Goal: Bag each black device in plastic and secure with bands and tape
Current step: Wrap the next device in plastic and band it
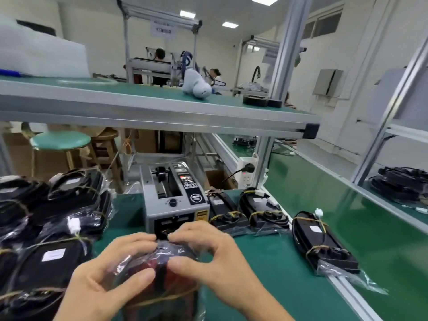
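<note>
Bagged device (159, 272) on desk (278, 262), just before tape dispenser (173, 200). Left hand (104, 272) and right hand (215, 258) both pinch plastic folded over its top end. Likely rigid, fairly heavy core; film slippery, tears easily. Hold body through bag, not loose film.

Two bare hands, left hand (111, 272) and right hand (215, 258); forearms uncovered, no gloves, rings or sleeves showing.
</note>
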